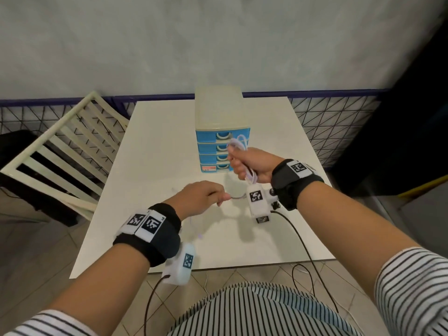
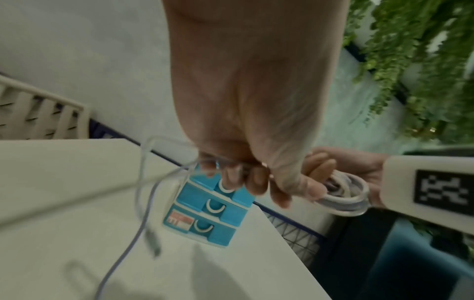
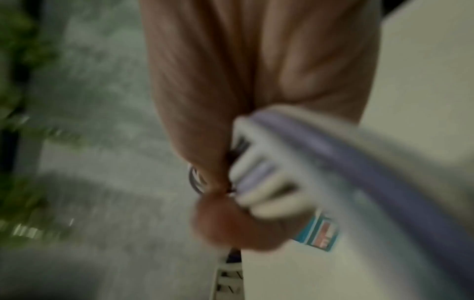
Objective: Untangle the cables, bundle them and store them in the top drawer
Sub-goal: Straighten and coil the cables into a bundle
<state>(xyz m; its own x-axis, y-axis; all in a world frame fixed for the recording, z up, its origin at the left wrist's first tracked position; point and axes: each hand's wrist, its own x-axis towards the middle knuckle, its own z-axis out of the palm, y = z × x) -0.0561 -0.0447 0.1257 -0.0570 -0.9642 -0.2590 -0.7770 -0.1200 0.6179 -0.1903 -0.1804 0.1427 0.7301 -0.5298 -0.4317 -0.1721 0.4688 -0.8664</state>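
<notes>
R hand (image 3: 246,142) fills frame center, fingers curled tight on coiled cable bundle (image 3: 261,178), white w/ lilac strands. Heavy motion blur. Corner of blue drawer unit (image 3: 318,235) w/ red label just below bundle, pale worktop (image 3: 423,81) at right, greenery (image 3: 15,60) at left.

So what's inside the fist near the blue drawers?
Coiled white cable loops stick out above and below the right hand. The middle of the coil is hidden by curled fingers.
</notes>
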